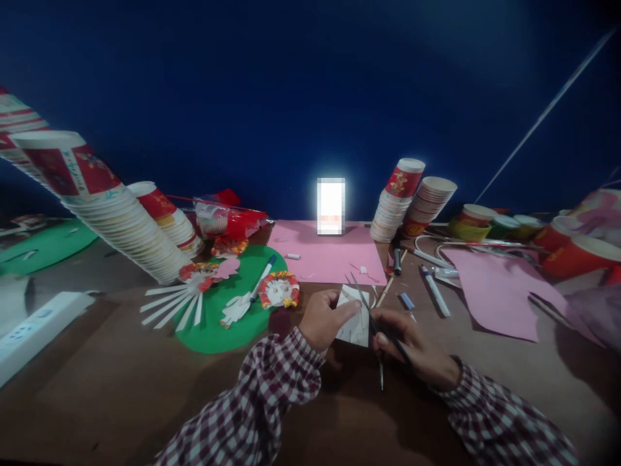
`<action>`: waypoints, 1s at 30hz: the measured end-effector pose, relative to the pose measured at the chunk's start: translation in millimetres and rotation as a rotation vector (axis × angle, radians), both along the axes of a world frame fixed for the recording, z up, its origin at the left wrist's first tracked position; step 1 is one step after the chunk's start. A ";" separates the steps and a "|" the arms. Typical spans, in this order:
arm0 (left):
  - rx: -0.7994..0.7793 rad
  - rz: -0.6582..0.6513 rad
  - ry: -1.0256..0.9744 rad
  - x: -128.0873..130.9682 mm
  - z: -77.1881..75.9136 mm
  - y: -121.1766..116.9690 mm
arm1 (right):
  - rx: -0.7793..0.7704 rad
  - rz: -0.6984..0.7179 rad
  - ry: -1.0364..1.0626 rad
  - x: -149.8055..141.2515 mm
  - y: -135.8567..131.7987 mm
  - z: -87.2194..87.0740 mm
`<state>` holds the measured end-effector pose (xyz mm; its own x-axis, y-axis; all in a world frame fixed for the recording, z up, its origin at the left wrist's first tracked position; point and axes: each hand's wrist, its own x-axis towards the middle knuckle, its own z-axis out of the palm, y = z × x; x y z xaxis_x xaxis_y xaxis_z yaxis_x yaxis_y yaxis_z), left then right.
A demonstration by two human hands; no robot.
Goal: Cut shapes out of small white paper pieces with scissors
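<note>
My left hand [326,320] pinches a small white piece of paper [356,331] with lines drawn on it, thumb on top. Black-handled scissors [363,296] are gripped in my right hand [417,346]. Their blades lie apart at the paper's upper right edge and point away from me. Whether the blades are cutting into the paper cannot be made out. Left of my hands, a green paper disc [204,340] carries a white hand-shaped cutout [237,309], a pen [264,277] and a round lion-like face [280,290] with a red and yellow rim.
Tall stacks of paper cups [121,210] lean at the left, with more cup stacks [394,204] at the back right. A bright phone-like screen [330,206] stands behind pink paper [325,259]. Markers [435,291] and cut pink paper [499,304] lie right; a power strip [39,330] is left.
</note>
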<state>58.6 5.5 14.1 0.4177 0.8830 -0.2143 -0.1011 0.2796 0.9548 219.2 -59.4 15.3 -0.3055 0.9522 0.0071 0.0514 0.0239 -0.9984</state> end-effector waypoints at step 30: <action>0.042 -0.037 0.065 -2.4 -1.3 1.9 | 0.047 0.009 -0.083 2.3 -0.5 1.1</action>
